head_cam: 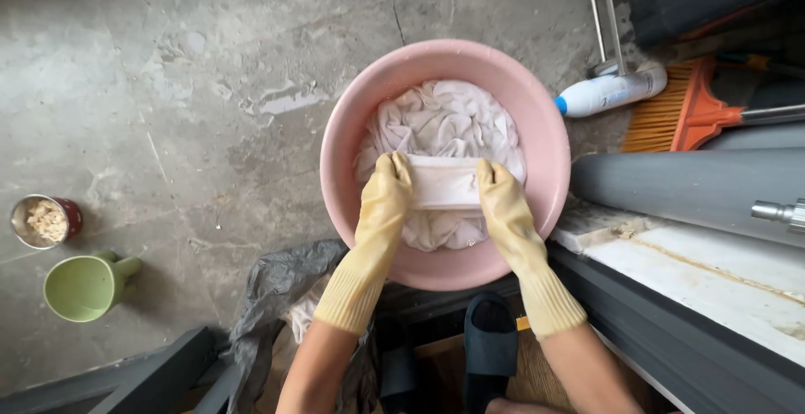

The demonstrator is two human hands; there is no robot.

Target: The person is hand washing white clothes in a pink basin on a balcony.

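A wet white cloth (442, 125) is lying crumpled in a round pink basin (340, 142). The left hand (387, 186) and right hand (496, 189), in yellow rubber gloves, are clenching a folded strip tight. The basin is sitting on a damp grey stone floor (193, 87).

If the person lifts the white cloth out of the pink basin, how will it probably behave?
The white cloth lies crumpled and looks wet in the pink basin, so it would probably hang limp and feel heavy for its size. The left hand and right hand, in yellow rubber gloves, grip a stretched fold; it may feel slippery.
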